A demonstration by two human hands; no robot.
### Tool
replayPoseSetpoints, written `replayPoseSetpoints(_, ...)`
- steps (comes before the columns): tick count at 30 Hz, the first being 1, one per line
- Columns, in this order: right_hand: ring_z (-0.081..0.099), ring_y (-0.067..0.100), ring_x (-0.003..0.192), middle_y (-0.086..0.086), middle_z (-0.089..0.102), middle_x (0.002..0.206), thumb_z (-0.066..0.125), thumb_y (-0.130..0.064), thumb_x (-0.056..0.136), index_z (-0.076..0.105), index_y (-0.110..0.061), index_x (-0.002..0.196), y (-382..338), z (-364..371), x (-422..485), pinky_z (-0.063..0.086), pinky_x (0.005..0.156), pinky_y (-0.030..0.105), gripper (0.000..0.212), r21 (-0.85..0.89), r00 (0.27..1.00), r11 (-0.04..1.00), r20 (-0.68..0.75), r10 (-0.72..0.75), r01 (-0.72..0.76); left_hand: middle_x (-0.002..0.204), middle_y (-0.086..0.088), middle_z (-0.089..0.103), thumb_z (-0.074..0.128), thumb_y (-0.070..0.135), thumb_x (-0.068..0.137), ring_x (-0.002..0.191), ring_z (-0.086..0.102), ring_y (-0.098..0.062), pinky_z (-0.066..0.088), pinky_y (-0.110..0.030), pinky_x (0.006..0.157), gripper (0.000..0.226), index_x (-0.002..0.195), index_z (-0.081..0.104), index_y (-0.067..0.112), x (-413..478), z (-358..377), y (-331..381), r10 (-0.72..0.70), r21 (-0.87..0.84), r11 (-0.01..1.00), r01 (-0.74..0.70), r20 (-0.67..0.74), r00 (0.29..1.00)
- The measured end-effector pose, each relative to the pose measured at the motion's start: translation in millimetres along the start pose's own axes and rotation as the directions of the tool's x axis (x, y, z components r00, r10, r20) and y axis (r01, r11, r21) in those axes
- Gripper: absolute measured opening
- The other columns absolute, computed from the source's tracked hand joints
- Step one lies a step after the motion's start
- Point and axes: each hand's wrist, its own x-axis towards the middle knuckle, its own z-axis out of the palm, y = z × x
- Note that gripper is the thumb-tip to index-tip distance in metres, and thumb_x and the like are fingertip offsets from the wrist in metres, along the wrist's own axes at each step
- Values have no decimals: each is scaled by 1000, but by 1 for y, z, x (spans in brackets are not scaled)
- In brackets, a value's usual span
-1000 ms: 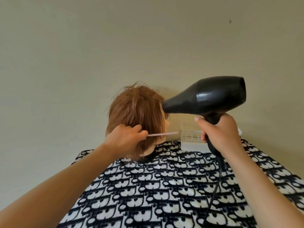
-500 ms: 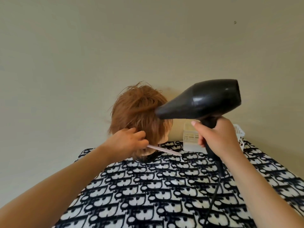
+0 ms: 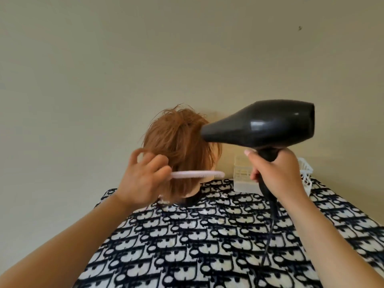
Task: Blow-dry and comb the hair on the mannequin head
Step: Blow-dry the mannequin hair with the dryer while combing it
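Observation:
A mannequin head with short reddish-brown hair (image 3: 176, 146) stands at the far edge of the patterned table, facing away to the right. My left hand (image 3: 141, 179) grips a pale pink comb (image 3: 199, 174), held level across the lower hair; two fingers are lifted off it. My right hand (image 3: 274, 173) is closed around the handle of a black hair dryer (image 3: 264, 126). Its nozzle points left and almost touches the hair on the head's upper right side. The mannequin's face is hidden from me.
A black-and-white patterned cloth (image 3: 207, 246) covers the table. A white plastic basket (image 3: 243, 175) and a white wire rack (image 3: 305, 169) stand behind my right hand by the beige wall. The dryer's black cord (image 3: 270, 231) hangs down over the cloth.
My left hand has lifted the comb from below the hair tips back to a level position in the lower hair. The dryer has stayed close to the upper right of the hair.

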Motion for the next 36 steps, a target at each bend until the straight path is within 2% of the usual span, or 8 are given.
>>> replayPoseSetpoints(5, 64, 9, 46, 2, 67, 51, 68, -24, 93, 63, -14, 63, -3, -1, 7, 51, 59, 25, 31, -11, 999, 999, -10, -43, 43, 99, -6, 58, 43, 28, 94, 87, 50, -27, 32, -49, 90, 23, 82, 56, 13, 16, -15, -17, -344, -63, 939, 338, -195, 919)
replayPoseSetpoints(10, 65, 6, 47, -5, 69, 56, 69, -28, 91, 65, -14, 70, -6, 6, 4, 47, 54, 10, 25, -72, 995, 994, -51, -82, 78, 78, 1, 49, 34, 35, 97, 72, 46, -29, 36, -41, 74, 25, 75, 37, 22, 47, -15, -27, -706, -284, 681, 675, -10, 708)
replayPoseSetpoints(13, 64, 9, 47, -1, 68, 54, 68, -27, 93, 63, -16, 65, -6, 8, 1, 48, 55, 11, 31, 75, 993, 996, -111, -39, 47, 67, 1, 51, 38, 34, 100, 62, 48, -31, 36, -36, 58, 17, 89, 40, 21, 58, -9, -32, -637, -198, 746, 636, 66, 768)
replayPoseSetpoints(17, 62, 7, 45, -1, 65, 51, 67, -25, 94, 59, -17, 59, -7, 2, 3, 47, 54, 8, 37, 172, 986, 983, -161, -38, 66, 63, 8, 45, 37, 34, 102, 52, 41, -22, 27, -30, 58, 13, 108, 48, 32, 58, -10, -30, -496, -39, 865, 499, 80, 865)
replayPoseSetpoints(22, 61, 12, 44, 4, 62, 49, 67, -26, 93, 59, -20, 50, -8, 3, 3, 50, 54, 14, 44, 213, 998, 976, -51, -36, 46, 54, 8, 46, 43, 32, 98, 40, 38, -19, 24, -27, 53, 20, 80, 43, 23, 45, -15, -24, -307, 57, 952, 302, 141, 941)
replayPoseSetpoints(26, 62, 15, 45, 5, 63, 48, 67, -26, 93, 60, -17, 51, -6, 4, 2, 51, 60, 24, 44, 120, 999, 992, 21, -45, 42, 59, 6, 50, 51, 29, 95, 43, 42, -20, 40, -30, 53, 14, 82, 51, 23, 32, -11, -7, -175, 80, 984, 159, 294, 940)
replayPoseSetpoints(28, 63, 10, 46, 2, 66, 51, 67, -24, 93, 60, -17, 52, -5, 5, -1, 48, 62, 16, 42, 8, 994, 994, -19, -107, 107, 61, 4, 53, 59, 21, 89, 46, 50, -23, 45, -33, 53, 5, 85, 56, 20, 25, -9, -2, -126, 72, 991, 109, 327, 936)
replayPoseSetpoints(36, 62, 9, 43, 0, 66, 52, 68, -24, 92, 62, -12, 61, -7, 10, -7, 52, 55, 25, 34, -96, 994, 992, 69, -82, 88, 65, 1, 57, 72, 1, 64, 51, 57, -24, 46, -35, 59, 26, 85, 63, 15, 6, -2, 11, -50, 112, 994, 13, 330, 943)
